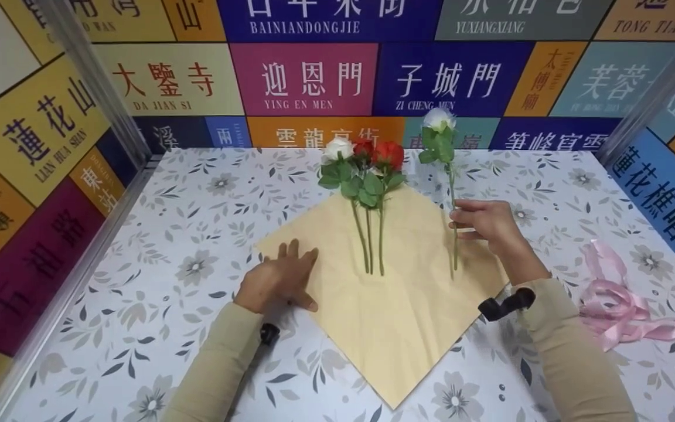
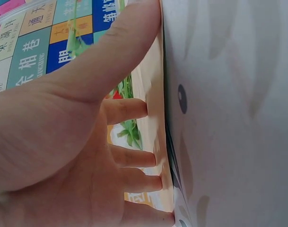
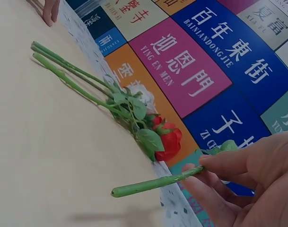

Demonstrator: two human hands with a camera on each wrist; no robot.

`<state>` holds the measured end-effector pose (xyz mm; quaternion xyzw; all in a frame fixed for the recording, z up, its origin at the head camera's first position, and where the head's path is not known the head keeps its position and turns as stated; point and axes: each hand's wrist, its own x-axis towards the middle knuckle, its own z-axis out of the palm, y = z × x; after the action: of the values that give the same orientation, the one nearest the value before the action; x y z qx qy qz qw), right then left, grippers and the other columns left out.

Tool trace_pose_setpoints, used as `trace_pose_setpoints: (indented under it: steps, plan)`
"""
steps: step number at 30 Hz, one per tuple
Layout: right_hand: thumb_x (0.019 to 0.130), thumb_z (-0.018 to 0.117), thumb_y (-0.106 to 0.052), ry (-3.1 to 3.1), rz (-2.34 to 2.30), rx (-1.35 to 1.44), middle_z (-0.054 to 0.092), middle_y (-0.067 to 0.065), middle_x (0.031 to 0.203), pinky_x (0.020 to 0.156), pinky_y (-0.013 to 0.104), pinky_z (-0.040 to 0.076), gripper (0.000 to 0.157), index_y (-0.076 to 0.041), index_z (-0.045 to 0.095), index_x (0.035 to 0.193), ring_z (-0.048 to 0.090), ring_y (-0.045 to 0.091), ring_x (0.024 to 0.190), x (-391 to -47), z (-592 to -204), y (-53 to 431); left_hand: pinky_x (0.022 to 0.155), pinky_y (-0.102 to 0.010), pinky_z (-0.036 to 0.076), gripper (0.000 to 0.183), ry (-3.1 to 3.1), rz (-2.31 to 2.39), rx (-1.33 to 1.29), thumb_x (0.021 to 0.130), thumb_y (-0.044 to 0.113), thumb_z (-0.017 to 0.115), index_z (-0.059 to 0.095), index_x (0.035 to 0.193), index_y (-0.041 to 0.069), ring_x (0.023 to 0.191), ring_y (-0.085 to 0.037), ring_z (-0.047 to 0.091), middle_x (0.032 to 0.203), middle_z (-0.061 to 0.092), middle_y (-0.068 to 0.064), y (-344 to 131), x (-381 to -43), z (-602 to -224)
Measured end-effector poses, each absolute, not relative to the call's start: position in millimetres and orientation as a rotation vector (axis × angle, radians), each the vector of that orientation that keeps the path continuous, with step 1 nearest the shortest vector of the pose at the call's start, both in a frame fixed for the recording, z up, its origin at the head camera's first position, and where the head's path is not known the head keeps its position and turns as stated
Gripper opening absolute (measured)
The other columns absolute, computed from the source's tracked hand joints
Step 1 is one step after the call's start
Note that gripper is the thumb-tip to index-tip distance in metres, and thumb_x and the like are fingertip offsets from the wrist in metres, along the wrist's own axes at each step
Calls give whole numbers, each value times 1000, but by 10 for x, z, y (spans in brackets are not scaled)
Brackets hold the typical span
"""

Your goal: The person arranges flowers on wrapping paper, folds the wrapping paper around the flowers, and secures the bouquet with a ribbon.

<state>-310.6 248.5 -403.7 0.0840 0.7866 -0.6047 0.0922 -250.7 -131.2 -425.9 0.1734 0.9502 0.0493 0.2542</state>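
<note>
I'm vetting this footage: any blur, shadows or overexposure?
Head: the held white bloom looks somewhat washed out; left wrist: the tablecloth near the lens looks blurred; right wrist: a soft shadow lies on the paper below the held stem.

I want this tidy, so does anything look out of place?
Mostly no; no spill or damage shows. Only the pink ribbon looks untidy, lying in loose, overlapping loops right of the brown paper.
</note>
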Motion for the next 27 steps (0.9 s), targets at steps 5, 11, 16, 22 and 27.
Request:
trace_pose_setpoints:
  steps: [5, 11, 16, 22, 27]
  plan:
    - [96, 65, -12, 2311, -1812, 210, 70, -21, 75, 71, 21, 60, 54, 2, 48, 146, 71, -1, 73, -3128, -4044, 2263, 114, -74, 23, 115, 2588, 133, 472, 78, 54, 80, 13, 162, 10, 151, -54, 9, 163, 3, -35, -1302, -2509, -4260]
    - [96, 65, -12, 2300, -1797, 182, 69, -18, 79, 70, 21, 60, 52, 0, 50, 145, 71, 0, 74, -3137, -4048, 2025, 115, -73, 22, 115, 2587, 135, 470, 78, 54, 80, 13, 162, 11, 151, -54, 9, 163, 3, -35, -1313, -2512, -4266]
    - [95, 66, -11, 2283, -1803, 211, 71, -13, 82, 69, 22, 61, 52, 0, 52, 144, 71, 1, 72, -3167, -4048, 1854, 116, -71, 22, 114, 2584, 147, 459, 79, 53, 79, 13, 162, 10, 151, -52, 10, 163, 3, -35, -1325, -2498, -4265]
    - [96, 67, -13, 2300, -1781, 240, 75, 7, 112, 71, 23, 61, 50, -6, 54, 143, 71, 1, 74, -3229, -4069, 1681, 114, -73, 23, 113, 2591, 118, 475, 80, 54, 78, 14, 161, 8, 150, -54, 11, 162, 4, -36, -1315, -2497, -4263]
    - [96, 67, -13, 2291, -1786, 255, 65, 18, 133, 71, 23, 61, 50, -9, 55, 144, 71, 2, 75, -3265, -4085, 1540, 114, -74, 22, 113, 2593, 147, 465, 79, 52, 79, 14, 161, 9, 151, -54, 10, 163, 3, -36, -1310, -2505, -4272]
